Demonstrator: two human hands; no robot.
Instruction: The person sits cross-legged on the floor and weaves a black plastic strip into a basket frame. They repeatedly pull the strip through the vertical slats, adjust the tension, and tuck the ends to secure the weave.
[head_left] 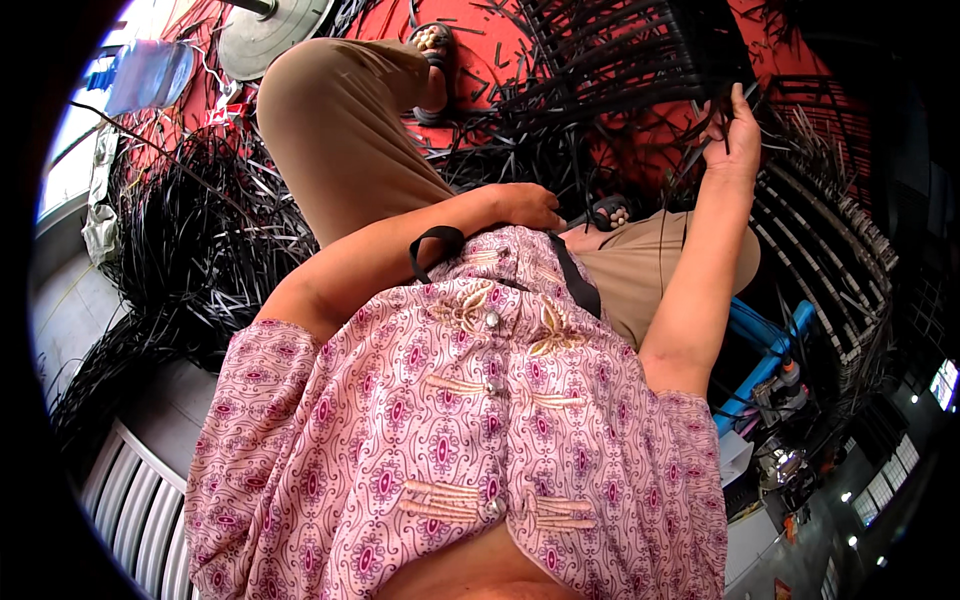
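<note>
My right hand (735, 135) is raised at the lower right corner of a black woven frame (620, 65) made of flat strips. One finger points up along the frame's edge, and the others bend around thin black strips (697, 155). The fingertips are partly hidden there. My left hand (527, 206) lies low over my lap, its fingers curled in and pressed together. Whatever it may hold is out of sight. A black strap (575, 275) runs across the patterned shirt just below it.
Loose black strips (190, 220) pile up on the left and spread over the red floor covering (500, 60). A round grey base (262, 42) and a clear blue water bottle (160, 75) stand far left. On the right are a blue tube frame (750, 375) and a slatted woven piece (830, 250).
</note>
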